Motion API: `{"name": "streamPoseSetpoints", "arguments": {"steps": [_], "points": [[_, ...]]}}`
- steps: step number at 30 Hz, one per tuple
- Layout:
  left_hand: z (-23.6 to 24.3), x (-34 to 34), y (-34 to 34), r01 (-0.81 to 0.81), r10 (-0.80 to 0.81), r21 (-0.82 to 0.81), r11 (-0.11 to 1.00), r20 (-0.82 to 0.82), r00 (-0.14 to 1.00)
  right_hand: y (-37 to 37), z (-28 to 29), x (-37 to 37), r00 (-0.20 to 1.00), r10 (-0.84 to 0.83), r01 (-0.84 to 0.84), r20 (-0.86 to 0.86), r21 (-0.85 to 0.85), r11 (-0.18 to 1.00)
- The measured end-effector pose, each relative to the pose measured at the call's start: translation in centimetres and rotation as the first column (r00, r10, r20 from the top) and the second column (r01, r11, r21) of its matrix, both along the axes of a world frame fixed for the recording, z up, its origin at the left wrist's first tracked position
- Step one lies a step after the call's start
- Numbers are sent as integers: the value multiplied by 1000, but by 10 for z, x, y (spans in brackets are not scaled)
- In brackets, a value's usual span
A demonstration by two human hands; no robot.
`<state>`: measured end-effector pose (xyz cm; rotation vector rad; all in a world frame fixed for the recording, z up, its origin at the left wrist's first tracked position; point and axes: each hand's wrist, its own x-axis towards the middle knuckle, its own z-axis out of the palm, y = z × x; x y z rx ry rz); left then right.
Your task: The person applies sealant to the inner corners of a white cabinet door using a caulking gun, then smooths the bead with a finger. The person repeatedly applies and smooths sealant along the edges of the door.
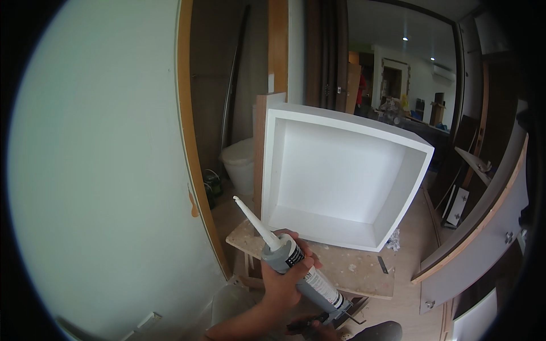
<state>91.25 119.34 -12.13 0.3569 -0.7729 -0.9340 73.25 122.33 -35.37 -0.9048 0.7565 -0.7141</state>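
Head view: left fingers (300, 271) and right fingers (322, 332) grip one caulking gun (316, 291); one white box (341, 170).

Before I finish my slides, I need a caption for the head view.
Left hand gripping a sealant gun with a white nozzle, near an open white box on a spattered board.

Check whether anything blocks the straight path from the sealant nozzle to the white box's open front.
Nothing visible does. The nozzle points up and left, its tip clear of the left hand around the cartridge. The white box stands beyond, open side toward the person; exact depth isn't clear.
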Motion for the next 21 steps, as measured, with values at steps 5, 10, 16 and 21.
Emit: {"name": "streamPoseSetpoints", "arguments": {"steps": [5,10,16,21], "points": [[-19,17,-16,109,-104,-22,994,157,982,-31,158,-34,569,169,-793,-805,-483,370],[-34,23,-21,330,-300,-64,942,283,911,-57,284,1,994,-90,81,57,-951,298],[-32,27,-17,443,-396,-43,895,379,836,-80,325,84,981,-7,173,194,-856,487],[-32,38,-21,490,-458,-14,871,336,823,-84,323,102,981,18,148,194,-799,582]]}}
